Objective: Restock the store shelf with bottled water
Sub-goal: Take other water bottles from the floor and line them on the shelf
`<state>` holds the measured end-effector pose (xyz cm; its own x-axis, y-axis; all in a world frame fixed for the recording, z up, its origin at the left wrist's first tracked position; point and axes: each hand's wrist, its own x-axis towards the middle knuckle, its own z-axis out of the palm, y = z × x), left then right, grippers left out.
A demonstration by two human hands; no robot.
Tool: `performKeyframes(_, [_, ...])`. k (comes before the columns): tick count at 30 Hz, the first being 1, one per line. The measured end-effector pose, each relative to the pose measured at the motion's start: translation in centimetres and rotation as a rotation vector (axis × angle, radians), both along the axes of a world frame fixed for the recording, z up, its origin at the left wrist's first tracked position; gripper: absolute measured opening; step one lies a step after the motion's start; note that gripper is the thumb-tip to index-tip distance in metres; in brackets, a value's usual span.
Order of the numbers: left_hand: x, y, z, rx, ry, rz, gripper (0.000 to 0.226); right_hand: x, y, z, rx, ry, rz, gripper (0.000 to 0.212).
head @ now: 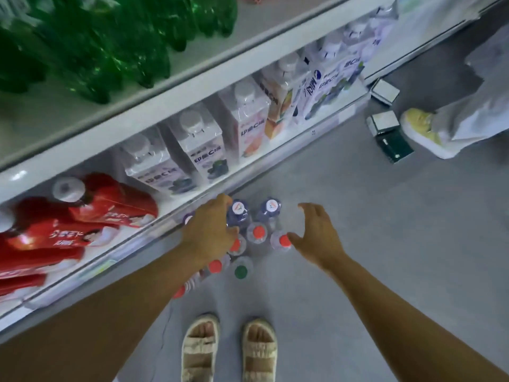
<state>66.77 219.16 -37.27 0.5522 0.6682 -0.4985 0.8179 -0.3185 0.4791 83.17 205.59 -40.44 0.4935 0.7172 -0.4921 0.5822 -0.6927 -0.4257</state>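
Just above the floor [358, 216], the right hand [316, 232] hovers with its fingers [311, 213] spread wide and curved, holding nothing; its thumb reaches toward a red-capped bottle [283, 240] and may be touching the cap, though I cannot tell for sure. The left hand [212, 230] is lowered over the left side of the cluster, its fingers bent down among the caps. Whether they have closed on a bottle is hidden by the back of the hand, so I cannot tell.

The water bottles [257, 232] stand upright in a tight group on the floor, just beside the foot of the shelf [165, 111] and ahead of the person's sandals [228, 351]. Most have red caps, two at the far side have white-topped caps [271, 206], and one near the sandals has a green cap [241, 271].

They look like thin clear plastic, full and so fairly heavy for their size, with walls likely to give under a squeeze and perhaps slick. The neck under the cap or the shoulder seems the surest hold; packed this closely, the sides are hard to reach.

Farther out, the lower shelf carries red cartons [82, 216] and white square bottles [198, 144], with green bottles [110, 45] on the shelf above. To the right stand small boxes [385, 125] and another person's yellow shoe [421, 130].
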Motion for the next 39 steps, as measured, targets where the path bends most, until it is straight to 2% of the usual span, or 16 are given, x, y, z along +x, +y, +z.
performKeyframes(7, [1.2,1.0,-10.1,0.105,-0.021,-0.097,0.059,2.2,2.8,-10.1,0.034,0.055,-0.036,0.078])
performKeyframes(15, [2.7,1.5,-15.3,0.224,-0.016,-0.172,0.063,2.9,5.1,-17.1,0.046,0.126,0.035,0.084])
performKeyframes(21, [3.4,1.9,-16.3,0.227,-0.075,-0.152,0.063,3.0,5.4,-19.9,0.162,0.091,-0.055,0.054])
performKeyframes(26, [3.4,2.6,-15.5,0.216,-0.136,-0.173,0.061,3.8,5.6,-19.0,0.249,0.161,-0.255,0.055])
performKeyframes(30, [3.8,2.9,-13.3,0.207,-0.156,-0.176,0.061,5.4,5.3,-15.9,0.283,0.175,-0.376,0.051])
performKeyframes(36, [5.7,1.6,-5.2,0.088,-0.206,-0.121,0.064,8.1,4.3,-5.3,0.394,0.245,-0.553,0.047])
performKeyframes(39, [6.8,0.9,0.4,0.048,-0.216,-0.148,0.065,8.7,4.3,1.9,0.444,0.262,-0.567,0.063])
